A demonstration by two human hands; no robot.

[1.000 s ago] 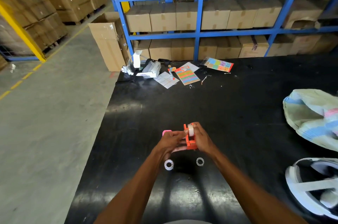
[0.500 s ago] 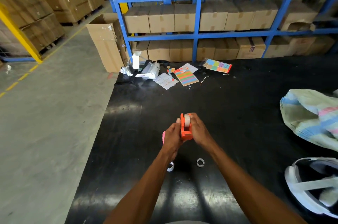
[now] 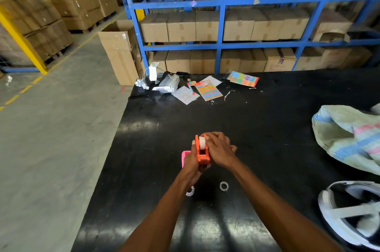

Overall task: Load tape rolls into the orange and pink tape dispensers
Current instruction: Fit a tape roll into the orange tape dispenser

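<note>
An orange tape dispenser (image 3: 202, 154) with a white tape roll (image 3: 202, 142) seated in its top is held upright above the black table (image 3: 267, 128). My left hand (image 3: 192, 164) grips its left side and base. My right hand (image 3: 220, 150) grips its right side, fingers curled over the roll. A pink tape dispenser (image 3: 184, 157) lies on the table just left of my left hand, mostly hidden by it. Two small clear tape rolls lie nearer me: one roll (image 3: 224, 186) in the open, the other roll (image 3: 190, 191) partly under my left wrist.
A white headset (image 3: 162, 84), sticker sheets (image 3: 208, 91) and a colourful packet (image 3: 243, 78) lie at the table's far edge. A woven sack (image 3: 349, 138) and a white helmet-like object (image 3: 353, 214) sit at the right. Blue racking (image 3: 222, 25) with cartons stands behind; the concrete floor (image 3: 51, 138) is left.
Both hands have lifted the orange dispenser up and slightly away from me. My right fingers now curl over the roll. The left roll on the table is now partly covered by my wrist.
</note>
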